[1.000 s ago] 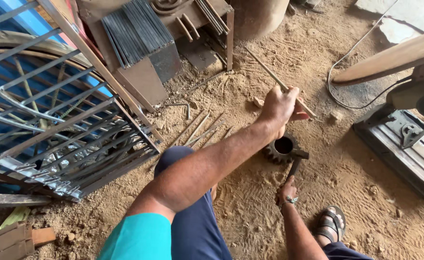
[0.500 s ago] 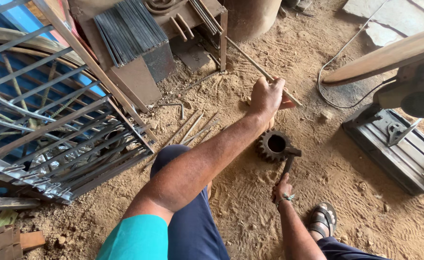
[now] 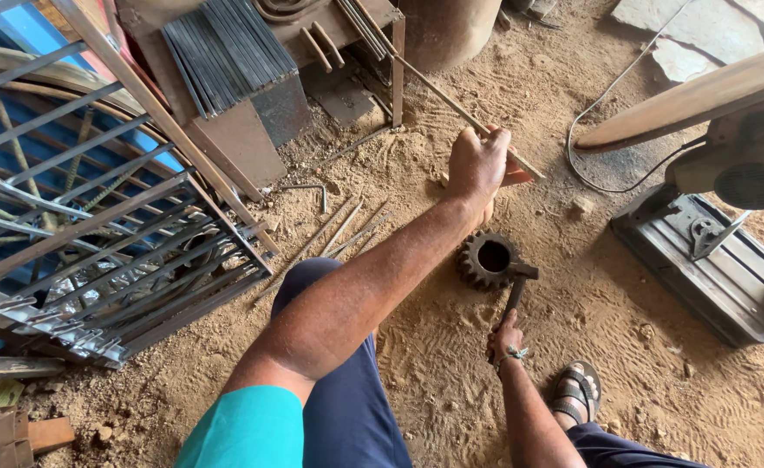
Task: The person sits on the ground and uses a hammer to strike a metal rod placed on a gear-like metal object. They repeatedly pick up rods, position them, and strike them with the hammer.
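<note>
Here, left hand [image 3: 477, 165] with its grip pressed shut around a thin metal rod [image 3: 451, 100]; the fist sits just beyond the gear wheel [image 3: 489, 258], arm stretched out over the bent knee. The rod runs from the fist away toward the stacked metal scrap [image 3: 226, 56], which lies well beyond the gear wheel and to its left. A reddish flat piece [image 3: 518, 177] shows just beside the fist; whether the hand touches it cannot be told.

Right hand [image 3: 505, 336], nearer than the gear wheel, has its grip wrapped tight on the handle of a hammer [image 3: 515, 286]. The hammer head rests at the gear wheel's right rim, touching or nearly so.

The gear wheel is dark, toothed, with a round hole in the middle, lying flat on the sandy floor [image 3: 451, 390]. Loose thin rods [image 3: 347, 230] lie on the sand left of it. A barred metal grille [image 3: 96, 260] leans far to its left. A machine on a dark base [image 3: 711, 269] stands to its right. A sandalled foot [image 3: 577, 392] rests nearer than the gear wheel, to its right.
</note>
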